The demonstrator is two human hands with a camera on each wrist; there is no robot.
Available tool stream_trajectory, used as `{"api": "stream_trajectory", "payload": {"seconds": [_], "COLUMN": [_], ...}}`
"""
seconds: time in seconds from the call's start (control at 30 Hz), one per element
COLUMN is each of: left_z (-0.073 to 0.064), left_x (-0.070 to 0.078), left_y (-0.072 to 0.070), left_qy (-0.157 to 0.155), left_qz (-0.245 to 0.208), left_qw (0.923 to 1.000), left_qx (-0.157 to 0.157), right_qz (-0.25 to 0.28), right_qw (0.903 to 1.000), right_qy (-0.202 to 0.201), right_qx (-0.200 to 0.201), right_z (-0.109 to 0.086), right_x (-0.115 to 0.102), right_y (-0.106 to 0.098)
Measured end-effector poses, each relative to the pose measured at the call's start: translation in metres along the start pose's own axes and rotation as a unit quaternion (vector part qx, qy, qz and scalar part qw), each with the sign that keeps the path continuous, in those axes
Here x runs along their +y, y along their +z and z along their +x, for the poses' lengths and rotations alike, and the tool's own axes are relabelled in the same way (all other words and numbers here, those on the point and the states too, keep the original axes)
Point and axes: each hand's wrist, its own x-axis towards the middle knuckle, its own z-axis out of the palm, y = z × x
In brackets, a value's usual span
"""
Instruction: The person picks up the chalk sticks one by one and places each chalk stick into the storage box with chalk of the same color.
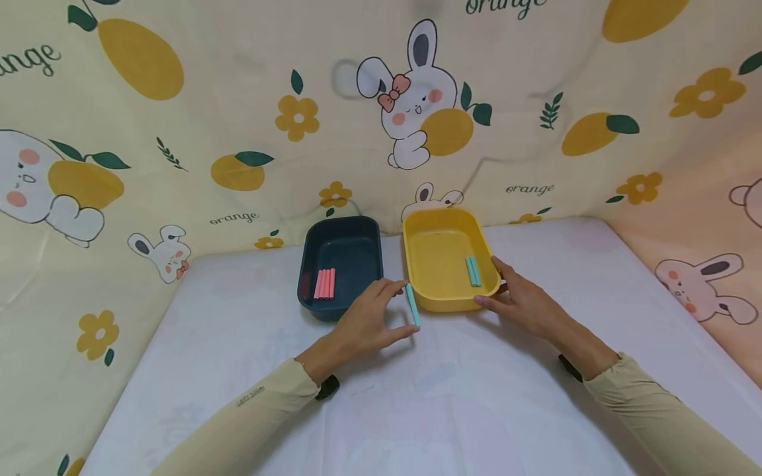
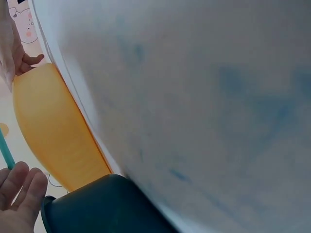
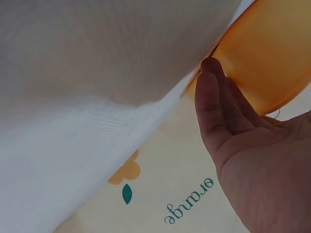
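Between the thumb and fingertips of my left hand [image 1: 370, 318] is a teal chalk stick [image 1: 413, 305], pinched by its ends and tilted in front of the gap between two plastic bins. My right hand [image 1: 531, 305] grips the front right corner of the yellow bin [image 1: 446, 305], thumb at the front wall and fingers along the side; the right wrist view shows its fingers [image 3: 209, 104] against the outer wall. Two teal chalk sticks [image 1: 473, 272] lie side by side inside the yellow bin. In the dark blue bin [image 1: 340, 228], several pink chalk sticks [image 1: 324, 284] lie in a row.
Both bins stand at the back of a table with a white cover [image 1: 417, 410], the dark one left of the yellow one. Behind them hangs a cream curtain [image 1: 333, 39] printed with rabbits and oranges, which also flanks the table on both sides.
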Motion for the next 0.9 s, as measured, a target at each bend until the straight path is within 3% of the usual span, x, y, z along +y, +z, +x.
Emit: {"api": "stream_trajectory", "payload": {"seconds": [0.4,0.9], "left_z": [0.016,0.032], "left_x": [-0.006,-0.013], "left_y": [0.006,0.011], "left_qy": [0.021,0.033], "left_qz": [0.045,0.039], "left_qw": [0.9985,0.9981], "left_qx": [0.024,0.034], "right_qz": [0.003,0.003], "right_qw": [1.0,1.0], "right_qy": [-0.003,-0.006], "right_qx": [0.004,0.006], "right_z": [0.001,-0.001], "right_x": [0.002,0.001], "right_y": [0.002,0.001]}}
